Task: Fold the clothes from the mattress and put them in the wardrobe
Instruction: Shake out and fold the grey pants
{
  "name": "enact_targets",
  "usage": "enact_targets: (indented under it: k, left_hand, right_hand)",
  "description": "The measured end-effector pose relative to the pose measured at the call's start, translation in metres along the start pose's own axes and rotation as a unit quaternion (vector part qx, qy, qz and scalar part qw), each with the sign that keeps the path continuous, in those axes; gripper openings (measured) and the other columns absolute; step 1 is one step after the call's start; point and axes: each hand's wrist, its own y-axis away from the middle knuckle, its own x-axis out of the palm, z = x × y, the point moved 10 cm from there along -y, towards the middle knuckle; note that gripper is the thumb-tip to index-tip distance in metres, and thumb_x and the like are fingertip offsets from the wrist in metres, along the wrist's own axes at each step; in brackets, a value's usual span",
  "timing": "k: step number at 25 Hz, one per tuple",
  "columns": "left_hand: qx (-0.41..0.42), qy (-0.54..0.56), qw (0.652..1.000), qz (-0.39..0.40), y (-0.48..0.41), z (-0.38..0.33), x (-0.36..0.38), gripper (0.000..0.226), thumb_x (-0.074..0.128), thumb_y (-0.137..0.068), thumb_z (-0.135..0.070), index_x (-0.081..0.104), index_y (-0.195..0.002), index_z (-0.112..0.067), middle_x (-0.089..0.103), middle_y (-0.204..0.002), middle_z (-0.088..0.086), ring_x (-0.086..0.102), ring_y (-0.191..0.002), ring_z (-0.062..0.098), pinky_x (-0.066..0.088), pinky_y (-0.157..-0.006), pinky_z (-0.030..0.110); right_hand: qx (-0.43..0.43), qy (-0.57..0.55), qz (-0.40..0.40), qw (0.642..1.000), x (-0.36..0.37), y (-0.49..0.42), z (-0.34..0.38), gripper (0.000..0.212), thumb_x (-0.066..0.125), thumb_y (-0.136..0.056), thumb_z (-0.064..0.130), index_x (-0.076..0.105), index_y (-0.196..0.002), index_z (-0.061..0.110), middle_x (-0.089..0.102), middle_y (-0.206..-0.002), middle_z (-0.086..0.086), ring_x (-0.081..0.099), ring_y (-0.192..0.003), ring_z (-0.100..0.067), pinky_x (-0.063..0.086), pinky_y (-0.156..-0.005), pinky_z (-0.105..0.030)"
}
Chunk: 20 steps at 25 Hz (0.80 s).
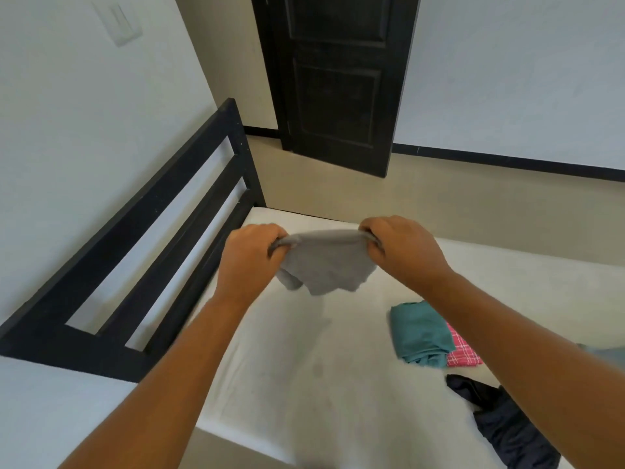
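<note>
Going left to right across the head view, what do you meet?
Wall switch → black bed frame → left hand → grey garment → right hand → pink checked cloth.

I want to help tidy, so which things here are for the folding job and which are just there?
For the job: grey garment held by left hand and right hand; teal garment, pink checked cloth and dark garment on the mattress.
Just there: black bed frame, black door, wall switch.
</note>
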Motion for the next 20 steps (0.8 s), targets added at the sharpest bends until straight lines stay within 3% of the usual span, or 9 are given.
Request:
enact_targets:
  k: [4, 8, 11, 13, 15, 17, 19, 20]
  left_hand:
    - [0.051, -0.043, 0.996, 0.060, 0.074, 0.006, 0.056, 0.011, 0.071, -0.084, -0.023, 0.064, -0.078, -0.016, 0.060, -0.072, -0.001, 0.057, -0.067, 0.025, 0.045, -0.064, 0.039]
    - [0.004, -0.032, 0.974, 0.226, 0.192, 0.018, 0.178, 0.007, 0.062, -0.071, -0.020, 0.055, -0.073, -0.019, 0.059, -0.076, -0.002, 0.059, -0.070, 0.023, 0.045, -0.065, 0.034]
    - [-0.092, 0.023, 0.916, 0.390, 0.296, 0.035, 0.285, 0.021, 0.069, -0.056, -0.013, 0.053, -0.069, -0.019, 0.060, -0.071, -0.002, 0.062, -0.065, 0.019, 0.042, -0.062, 0.026]
    - [-0.158, 0.047, 0.880, 0.445, 0.343, 0.039, 0.325, 0.027, 0.074, -0.052, -0.007, 0.053, -0.066, -0.016, 0.061, -0.064, 0.002, 0.062, -0.058, 0.021, 0.034, -0.053, 0.026]
    - [-0.211, 0.046, 0.834, 0.508, 0.386, 0.038, 0.353, 0.012, 0.067, -0.075, -0.011, 0.057, -0.082, -0.013, 0.064, -0.079, 0.008, 0.064, -0.073, 0.028, 0.030, -0.058, 0.027]
    - [-0.239, 0.082, 0.774, 0.580, 0.420, 0.033, 0.367, 0.013, 0.062, -0.085, -0.016, 0.049, -0.082, -0.020, 0.056, -0.079, 0.002, 0.053, -0.075, 0.022, 0.028, -0.058, 0.031]
    - [-0.276, 0.144, 0.730, 0.608, 0.421, 0.036, 0.368, 0.029, 0.065, -0.084, -0.016, 0.040, -0.074, -0.027, 0.046, -0.072, -0.008, 0.042, -0.065, 0.011, 0.028, -0.054, 0.027]
    - [-0.290, 0.170, 0.728, 0.597, 0.410, 0.045, 0.369, 0.031, 0.067, -0.083, -0.016, 0.041, -0.074, -0.029, 0.046, -0.073, -0.008, 0.041, -0.064, 0.008, 0.031, -0.056, 0.026]
  right_hand:
    - [-0.052, 0.034, 0.050, 0.997, 0.063, 0.055, 0.008, 0.024, 0.070, -0.072, 0.015, 0.072, -0.096, 0.016, 0.065, -0.079, -0.004, 0.060, -0.069, -0.029, 0.051, -0.060, -0.041]
    - [-0.083, 0.028, 0.225, 0.970, 0.193, 0.158, 0.000, 0.030, 0.079, -0.056, 0.018, 0.068, -0.083, 0.024, 0.060, -0.075, 0.005, 0.057, -0.066, -0.021, 0.046, -0.057, -0.035]
    - [-0.069, 0.025, 0.384, 0.920, 0.300, 0.250, -0.016, 0.034, 0.082, -0.048, 0.016, 0.064, -0.075, 0.028, 0.060, -0.069, 0.009, 0.056, -0.058, -0.016, 0.045, -0.053, -0.029]
    - [-0.060, 0.027, 0.454, 0.888, 0.338, 0.292, -0.017, 0.031, 0.082, -0.051, 0.014, 0.065, -0.074, 0.026, 0.063, -0.070, 0.007, 0.059, -0.059, -0.016, 0.046, -0.054, -0.029]
    - [-0.027, -0.010, 0.539, 0.842, 0.367, 0.334, -0.017, 0.024, 0.069, -0.073, 0.011, 0.068, -0.095, 0.019, 0.070, -0.094, -0.001, 0.066, -0.083, -0.023, 0.048, -0.069, -0.033]
    - [-0.006, -0.059, 0.618, 0.784, 0.379, 0.367, -0.013, 0.027, 0.056, -0.087, 0.013, 0.064, -0.112, 0.017, 0.067, -0.115, -0.005, 0.064, -0.104, -0.027, 0.050, -0.085, -0.036]
    - [0.004, -0.092, 0.658, 0.748, 0.379, 0.368, -0.014, 0.025, 0.058, -0.091, 0.020, 0.063, -0.116, 0.018, 0.067, -0.119, -0.008, 0.065, -0.106, -0.027, 0.052, -0.089, -0.036]
    - [0.009, -0.100, 0.663, 0.742, 0.382, 0.358, -0.020, 0.027, 0.058, -0.091, 0.022, 0.062, -0.118, 0.017, 0.067, -0.120, -0.010, 0.065, -0.107, -0.027, 0.052, -0.089, -0.035]
